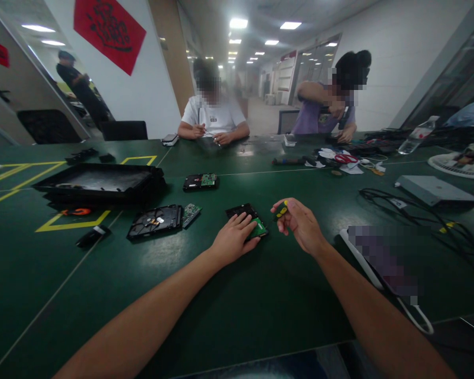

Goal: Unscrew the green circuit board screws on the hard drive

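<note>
A hard drive point(259, 227) with a green circuit board lies on the green table in front of me. My left hand point(237, 231) rests flat on it with fingers outstretched, covering part of the board. Just to the right, my right hand point(298, 223) is raised a little, its fingers closed round a screwdriver point(281, 210) with a black and yellow handle; its shaft cannot be made out. Left of the drive sit a small loose circuit board point(191, 215) and a larger opened black casing point(156, 221). Farther back is another hard drive point(200, 181) with its board showing.
Stacked black trays point(98, 181) stand at the left, near a small black part point(93, 236). To the right are a phone point(383, 258), black cables point(411, 205), a grey box point(438, 190) and a bottle point(417, 136). Two people point(214, 118) sit across the table.
</note>
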Action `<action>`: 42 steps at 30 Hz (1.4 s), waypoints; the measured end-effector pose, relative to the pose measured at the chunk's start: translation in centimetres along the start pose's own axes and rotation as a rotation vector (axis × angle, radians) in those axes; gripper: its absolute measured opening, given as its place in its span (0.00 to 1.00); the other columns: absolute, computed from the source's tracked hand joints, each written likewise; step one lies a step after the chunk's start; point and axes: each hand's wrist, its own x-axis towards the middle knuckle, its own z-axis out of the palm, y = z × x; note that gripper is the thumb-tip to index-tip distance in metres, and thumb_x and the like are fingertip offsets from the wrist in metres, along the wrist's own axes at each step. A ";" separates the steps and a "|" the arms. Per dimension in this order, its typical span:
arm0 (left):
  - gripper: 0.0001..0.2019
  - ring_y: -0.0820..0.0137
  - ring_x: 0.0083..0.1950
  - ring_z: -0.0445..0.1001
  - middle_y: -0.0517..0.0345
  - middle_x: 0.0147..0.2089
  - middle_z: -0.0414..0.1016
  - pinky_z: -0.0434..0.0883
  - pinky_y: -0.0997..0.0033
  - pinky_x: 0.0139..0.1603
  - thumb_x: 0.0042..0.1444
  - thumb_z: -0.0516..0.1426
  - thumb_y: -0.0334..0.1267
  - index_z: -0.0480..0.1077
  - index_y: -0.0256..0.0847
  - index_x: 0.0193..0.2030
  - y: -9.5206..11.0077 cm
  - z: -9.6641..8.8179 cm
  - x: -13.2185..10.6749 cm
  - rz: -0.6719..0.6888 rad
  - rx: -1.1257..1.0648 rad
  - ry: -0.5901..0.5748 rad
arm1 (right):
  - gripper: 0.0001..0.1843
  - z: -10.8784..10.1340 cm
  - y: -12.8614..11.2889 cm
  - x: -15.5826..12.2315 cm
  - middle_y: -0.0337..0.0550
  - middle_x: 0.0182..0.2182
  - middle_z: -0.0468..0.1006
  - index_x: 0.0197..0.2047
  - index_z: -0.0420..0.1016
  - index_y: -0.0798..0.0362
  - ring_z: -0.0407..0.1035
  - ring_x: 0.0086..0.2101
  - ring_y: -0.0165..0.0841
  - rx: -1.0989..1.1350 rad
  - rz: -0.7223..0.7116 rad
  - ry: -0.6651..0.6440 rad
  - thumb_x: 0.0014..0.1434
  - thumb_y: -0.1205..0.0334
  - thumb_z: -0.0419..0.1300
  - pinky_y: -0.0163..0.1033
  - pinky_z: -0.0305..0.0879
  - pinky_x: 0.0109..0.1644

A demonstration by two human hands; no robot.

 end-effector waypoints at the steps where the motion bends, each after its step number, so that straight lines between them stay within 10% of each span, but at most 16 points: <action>1: 0.28 0.50 0.77 0.59 0.41 0.73 0.66 0.60 0.44 0.75 0.72 0.53 0.54 0.68 0.39 0.70 0.0 0.0 0.0 -0.001 -0.002 0.001 | 0.21 0.0 0.0 0.0 0.46 0.42 0.79 0.46 0.77 0.50 0.69 0.24 0.27 0.007 -0.005 0.000 0.69 0.40 0.57 0.33 0.61 0.22; 42: 0.27 0.51 0.78 0.59 0.43 0.73 0.67 0.60 0.44 0.75 0.72 0.53 0.54 0.68 0.41 0.70 -0.1 0.2 0.0 -0.003 -0.012 0.010 | 0.20 0.2 -0.3 -0.1 0.47 0.43 0.82 0.48 0.76 0.49 0.72 0.25 0.28 0.029 0.001 -0.038 0.70 0.42 0.57 0.34 0.62 0.23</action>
